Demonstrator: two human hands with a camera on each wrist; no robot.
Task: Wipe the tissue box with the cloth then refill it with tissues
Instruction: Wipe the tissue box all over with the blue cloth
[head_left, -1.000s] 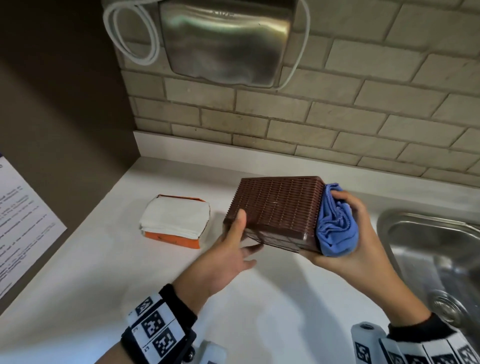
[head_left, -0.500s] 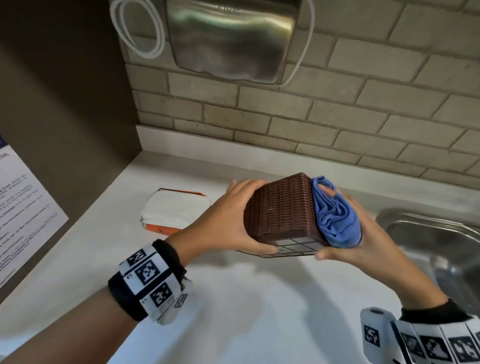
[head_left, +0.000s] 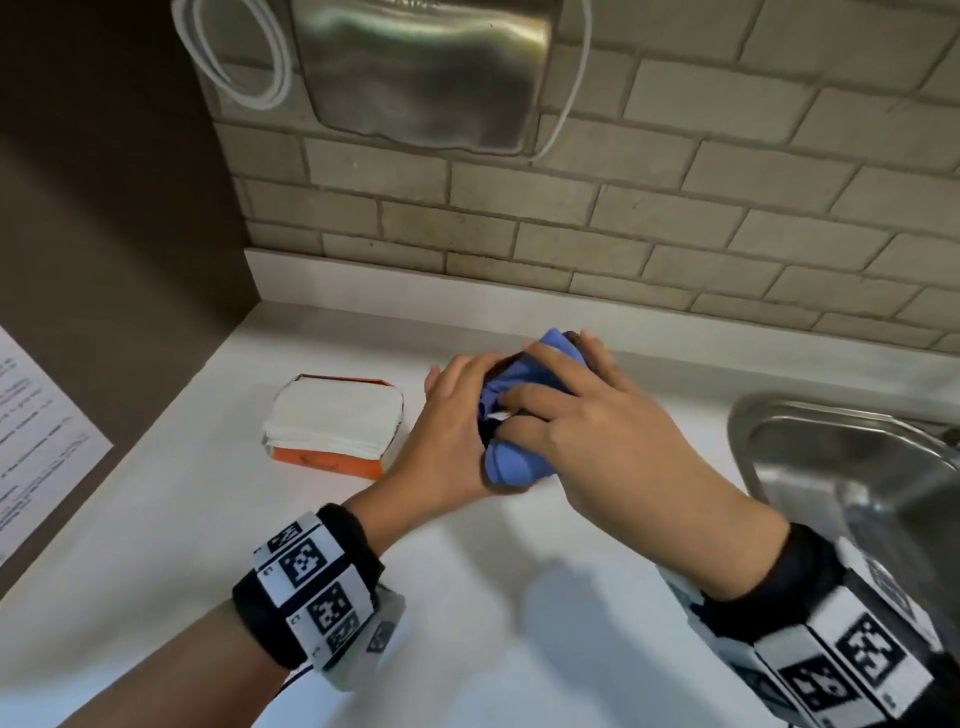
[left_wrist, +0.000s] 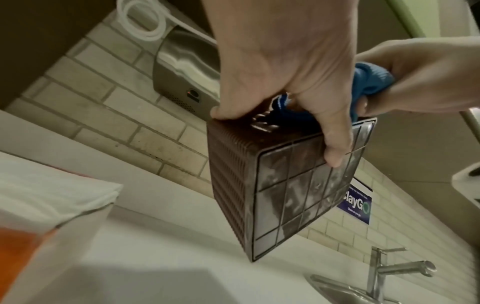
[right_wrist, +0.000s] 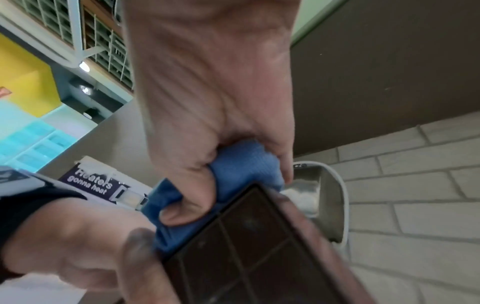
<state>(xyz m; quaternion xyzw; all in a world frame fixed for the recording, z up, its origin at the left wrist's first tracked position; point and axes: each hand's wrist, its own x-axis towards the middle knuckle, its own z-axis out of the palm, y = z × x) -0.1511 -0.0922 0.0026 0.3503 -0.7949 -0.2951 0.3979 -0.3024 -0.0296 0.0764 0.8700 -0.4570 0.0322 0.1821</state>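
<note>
The brown woven tissue box (left_wrist: 233, 185) is held up off the counter, tilted, with its gridded underside (right_wrist: 246, 246) facing down. My left hand (head_left: 452, 415) grips its upper edge, thumb across the underside. My right hand (head_left: 597, 431) holds the bunched blue cloth (head_left: 514, 462) against the top of the box, fingers curled round the cloth (right_wrist: 241, 162). In the head view both hands and the cloth hide nearly all of the box. A stack of white tissues in an orange pack (head_left: 335, 421) lies on the counter just left of my hands.
A white counter (head_left: 467, 649) runs to a brick wall. A steel sink (head_left: 831, 467) with a tap (left_wrist: 384, 269) sits at the right. A metal hand dryer (head_left: 426, 67) hangs on the wall above. A printed notice (head_left: 31, 441) is on the left panel.
The box has been turned more on end. My right hand has moved the cloth from the box's right side over onto its top. My left hand has shifted to grip the upper edge.
</note>
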